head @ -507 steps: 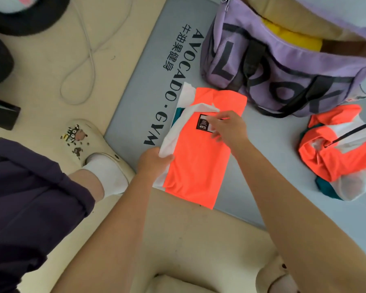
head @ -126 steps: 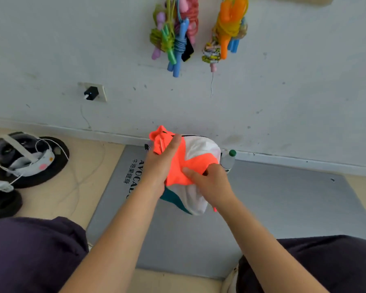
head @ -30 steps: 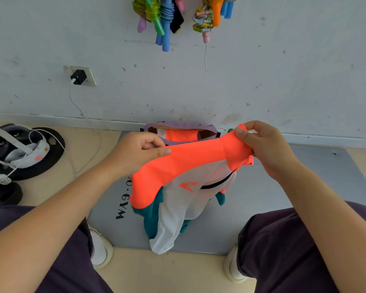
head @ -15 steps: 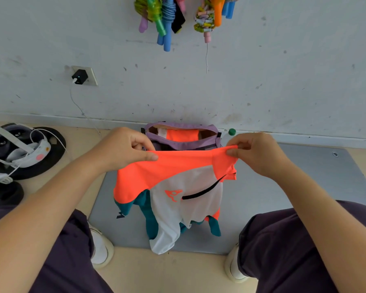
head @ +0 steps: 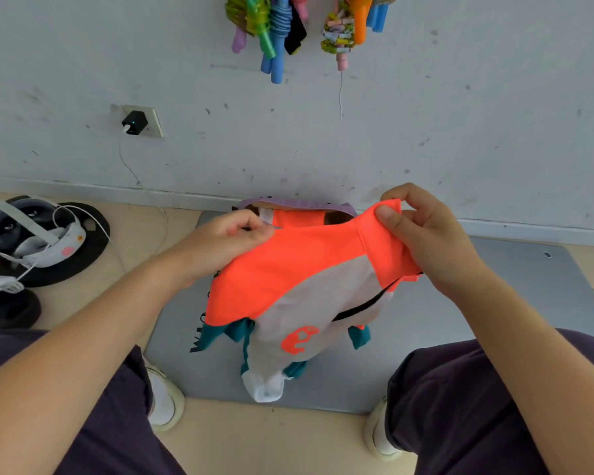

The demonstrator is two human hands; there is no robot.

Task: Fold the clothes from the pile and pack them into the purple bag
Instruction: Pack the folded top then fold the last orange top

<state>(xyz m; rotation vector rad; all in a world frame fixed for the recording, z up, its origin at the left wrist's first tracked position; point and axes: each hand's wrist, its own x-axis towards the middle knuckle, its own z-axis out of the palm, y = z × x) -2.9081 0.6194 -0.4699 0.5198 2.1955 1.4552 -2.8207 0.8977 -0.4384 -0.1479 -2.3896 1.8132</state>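
I hold an orange, white and teal garment up in the air above the grey mat. My left hand grips its upper left edge. My right hand pinches its upper right corner between thumb and fingers. The cloth hangs down crumpled, with an orange logo on the white panel. Behind it, against the wall, stands the purple bag, mostly hidden; its open top shows a folded orange item inside.
Jump ropes hang on the wall above. A charger sits in a socket, its cable running to a headset on black weight plates at the left. My knees and shoes frame the mat's front edge.
My right hand rose and shifted right with the garment's corner, tilting the top edge. The cloth swung slightly and bunched more than half a second ago.
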